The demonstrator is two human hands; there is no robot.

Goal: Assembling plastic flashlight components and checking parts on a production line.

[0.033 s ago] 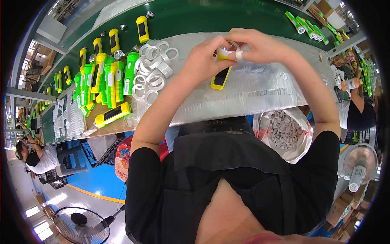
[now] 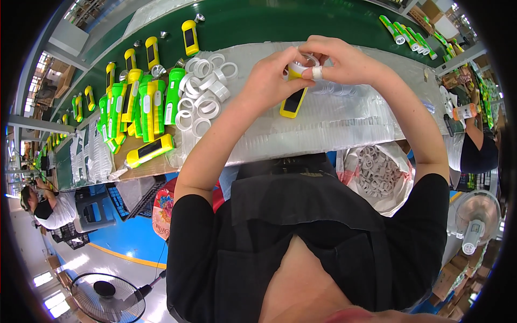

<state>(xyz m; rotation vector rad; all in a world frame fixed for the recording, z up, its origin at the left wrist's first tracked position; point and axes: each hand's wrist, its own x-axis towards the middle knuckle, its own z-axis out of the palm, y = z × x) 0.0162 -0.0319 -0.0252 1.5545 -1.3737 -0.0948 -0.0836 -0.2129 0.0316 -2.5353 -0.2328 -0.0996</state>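
Observation:
Both my hands meet over a yellow flashlight (image 2: pixel 292 104) with a dark panel on its body, its wide end toward the far side. My left hand (image 2: pixel 278 71) is closed round the upper part of its body. My right hand (image 2: pixel 344 60) has thumb and fingers curled on a white plastic ring (image 2: pixel 307 61) at the wide end; the fingers partly hide how far it sits on. A white wrap (image 2: pixel 317 72) circles one digit of that hand. Left of my hands lies a heap of white rings (image 2: pixel 205 89), beside a pile of green and yellow flashlights (image 2: pixel 144 105).
Clear plastic discs (image 2: pixel 336 90) lie right of my hands on the plastic-covered bench (image 2: pixel 253 142). Beyond runs a green belt (image 2: pixel 301 21) with flashlights and small reflectors. A sack of white rings (image 2: pixel 377 175) stands below the edge. Co-workers sit at far left and right.

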